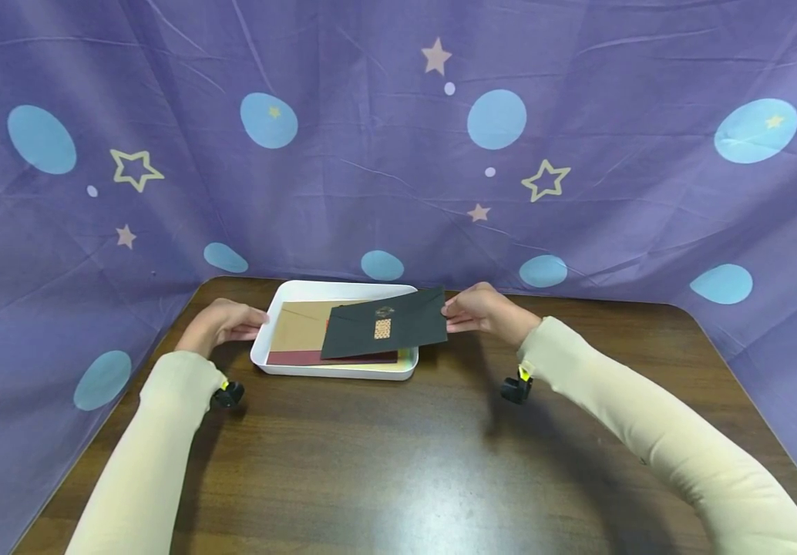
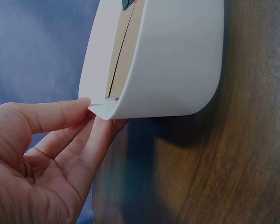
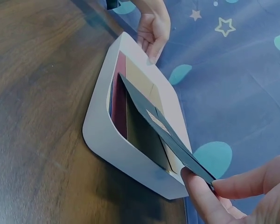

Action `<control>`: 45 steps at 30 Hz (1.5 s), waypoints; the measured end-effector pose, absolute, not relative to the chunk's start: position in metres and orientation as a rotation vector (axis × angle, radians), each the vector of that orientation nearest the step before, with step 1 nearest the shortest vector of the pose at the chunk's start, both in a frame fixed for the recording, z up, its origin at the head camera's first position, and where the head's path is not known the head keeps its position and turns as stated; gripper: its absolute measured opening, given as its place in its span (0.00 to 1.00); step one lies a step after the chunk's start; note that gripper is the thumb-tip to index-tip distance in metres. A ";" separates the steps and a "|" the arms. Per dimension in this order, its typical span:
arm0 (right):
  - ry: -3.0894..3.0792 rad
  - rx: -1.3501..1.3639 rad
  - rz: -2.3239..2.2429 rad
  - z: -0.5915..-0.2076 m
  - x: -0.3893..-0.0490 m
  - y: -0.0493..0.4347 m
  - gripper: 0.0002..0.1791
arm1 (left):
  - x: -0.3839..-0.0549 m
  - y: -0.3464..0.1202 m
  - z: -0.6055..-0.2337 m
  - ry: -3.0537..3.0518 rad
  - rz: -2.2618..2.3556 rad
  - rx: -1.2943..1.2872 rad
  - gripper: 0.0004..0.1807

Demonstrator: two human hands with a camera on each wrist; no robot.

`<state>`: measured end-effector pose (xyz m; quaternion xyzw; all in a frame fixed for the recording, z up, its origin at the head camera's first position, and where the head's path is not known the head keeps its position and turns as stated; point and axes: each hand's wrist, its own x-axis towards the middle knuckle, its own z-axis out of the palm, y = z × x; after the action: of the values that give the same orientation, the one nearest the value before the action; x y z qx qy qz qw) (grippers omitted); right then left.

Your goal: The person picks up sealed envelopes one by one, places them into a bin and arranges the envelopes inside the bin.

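A white rectangular tray (image 1: 343, 371) lies near the back edge of the table with several envelopes in it. My left hand (image 1: 229, 320) pinches the tray's left rim; in the left wrist view the thumb lies on top and the fingers are under the lip. My right hand (image 1: 482, 311) pinches the right end of a dark green-black envelope (image 1: 405, 320) bearing a small gold pattern. That envelope slants up over the tray's right side, its far end low over the other envelopes. Under it show a tan envelope (image 1: 299, 324) and a dark red one (image 1: 294, 358).
The brown wooden table (image 1: 343, 455) runs toward me and to the right. Behind it hangs a purple curtain (image 1: 371, 154) with stars and blue ovals. Small black devices hang at both wrists, one of them (image 1: 516, 388) under the right sleeve.
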<state>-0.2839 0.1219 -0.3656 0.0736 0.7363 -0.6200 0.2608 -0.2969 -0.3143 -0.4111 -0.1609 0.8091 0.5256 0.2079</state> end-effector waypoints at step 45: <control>2.009 0.299 -1.730 -0.391 -0.299 0.060 0.06 | -0.297 -0.314 -0.412 2.266 1.448 -0.453 0.23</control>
<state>-0.2994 0.0601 -0.3907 0.1088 0.7319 -0.6305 0.2346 -0.2966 -0.3136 -0.4122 -0.1626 0.8131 0.5197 0.2060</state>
